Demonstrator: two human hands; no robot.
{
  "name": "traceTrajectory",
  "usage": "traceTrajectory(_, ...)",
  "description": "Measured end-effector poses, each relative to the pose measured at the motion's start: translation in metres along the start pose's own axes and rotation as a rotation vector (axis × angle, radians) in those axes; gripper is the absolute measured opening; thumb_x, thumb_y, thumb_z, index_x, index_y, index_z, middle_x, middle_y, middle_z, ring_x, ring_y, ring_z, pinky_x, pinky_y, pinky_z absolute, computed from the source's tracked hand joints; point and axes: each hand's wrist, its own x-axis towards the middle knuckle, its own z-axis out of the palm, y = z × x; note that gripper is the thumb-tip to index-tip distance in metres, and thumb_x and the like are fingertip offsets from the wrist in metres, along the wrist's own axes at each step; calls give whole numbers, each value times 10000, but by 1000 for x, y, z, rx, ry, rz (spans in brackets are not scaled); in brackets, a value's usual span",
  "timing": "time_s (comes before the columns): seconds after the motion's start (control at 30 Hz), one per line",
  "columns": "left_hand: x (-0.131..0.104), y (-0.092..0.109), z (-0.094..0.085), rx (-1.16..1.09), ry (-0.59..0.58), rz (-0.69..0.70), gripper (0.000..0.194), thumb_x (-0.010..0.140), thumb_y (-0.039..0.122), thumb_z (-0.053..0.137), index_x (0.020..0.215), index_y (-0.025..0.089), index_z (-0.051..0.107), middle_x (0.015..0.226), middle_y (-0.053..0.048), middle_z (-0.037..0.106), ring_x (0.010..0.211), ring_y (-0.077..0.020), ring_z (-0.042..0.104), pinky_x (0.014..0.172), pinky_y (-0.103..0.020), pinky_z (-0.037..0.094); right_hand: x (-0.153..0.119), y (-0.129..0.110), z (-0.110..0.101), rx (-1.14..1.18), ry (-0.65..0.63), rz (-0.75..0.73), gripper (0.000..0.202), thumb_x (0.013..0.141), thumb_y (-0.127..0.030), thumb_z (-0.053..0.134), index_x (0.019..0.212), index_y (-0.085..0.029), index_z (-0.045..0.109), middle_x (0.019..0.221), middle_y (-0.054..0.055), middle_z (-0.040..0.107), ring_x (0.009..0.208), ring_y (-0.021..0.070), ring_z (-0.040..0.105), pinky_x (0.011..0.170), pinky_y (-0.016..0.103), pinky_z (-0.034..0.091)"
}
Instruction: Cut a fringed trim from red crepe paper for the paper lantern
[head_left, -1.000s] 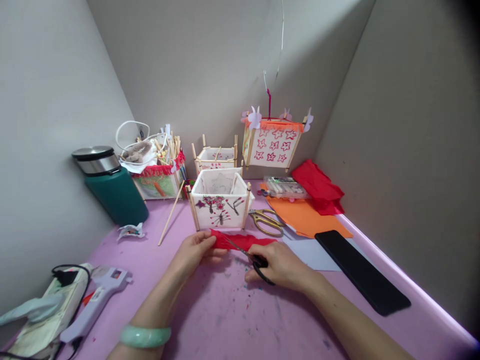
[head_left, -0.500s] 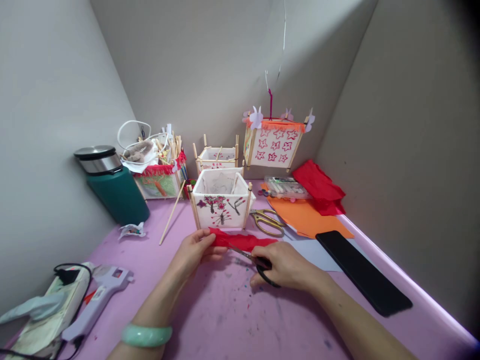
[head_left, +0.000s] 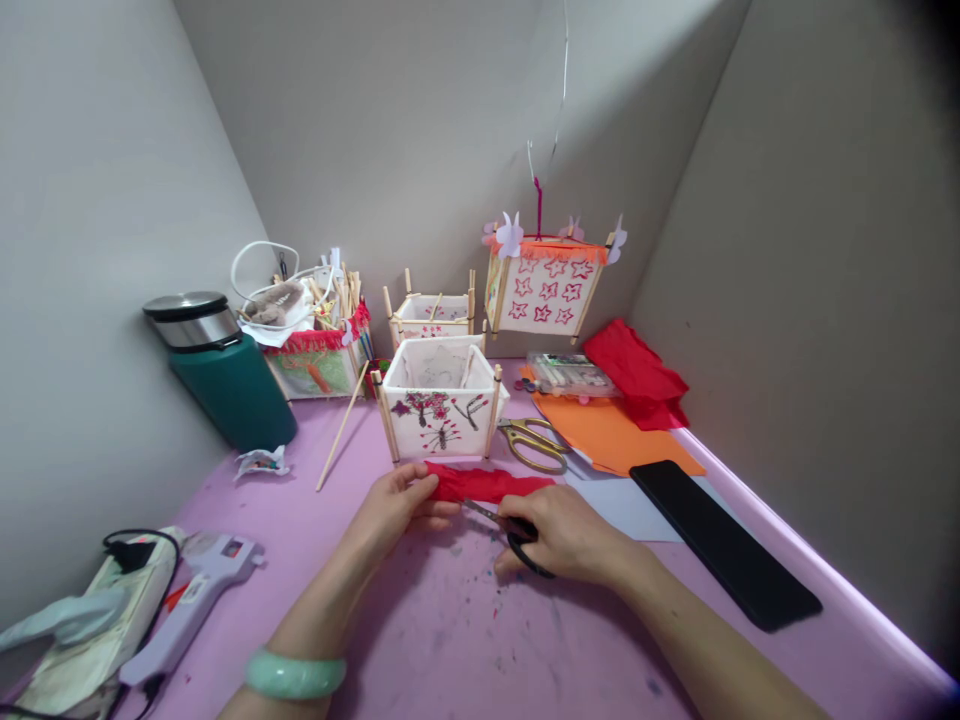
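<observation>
A strip of red paper (head_left: 487,483) lies stretched sideways in front of a white box lantern (head_left: 442,415) with drawn flowers and wooden corner sticks. My left hand (head_left: 397,503) pinches the strip's left end between thumb and fingers. Black-handled scissors (head_left: 523,537) are gripped in my right hand (head_left: 559,535), their blades pointing left at the strip's lower edge. The right end of the strip is beside my right fingers.
Gold-handled scissors (head_left: 534,445), orange paper (head_left: 615,435) and a black phone-like slab (head_left: 727,540) lie to the right. A star-patterned lantern (head_left: 546,290) hangs behind. At left are a green bottle (head_left: 232,385), a stick (head_left: 343,428) and a glue gun (head_left: 199,600).
My left hand has shifted slightly right along the strip's left end. The scissors and my right hand have moved a little left.
</observation>
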Motion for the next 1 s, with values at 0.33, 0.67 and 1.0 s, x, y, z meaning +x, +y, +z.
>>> traceTrajectory(0.33,1,-2,0,56,1,3,33,830,121,559,809,142,544,686,-77,724,602,-172,702,506,-223,550,0,0,1,22,-4,-10,421,645,-622,700,732,-223,599,576,-61,552,514,89,436,477,220,201)
traceTrajectory(0.67,0,1,-2,59,-11,2,36,841,120,549,814,141,539,684,-74,716,608,-162,699,516,-215,548,2,-3,-1,14,7,4,388,654,-588,715,723,-218,622,588,-47,593,526,94,467,487,223,196)
traceTrajectory(1.0,0,0,-1,33,0,-6,38,829,130,571,794,132,556,679,-80,716,580,-165,696,499,-218,554,1,-3,2,30,5,-10,398,635,-580,734,728,-216,601,592,-56,581,532,89,458,486,216,198)
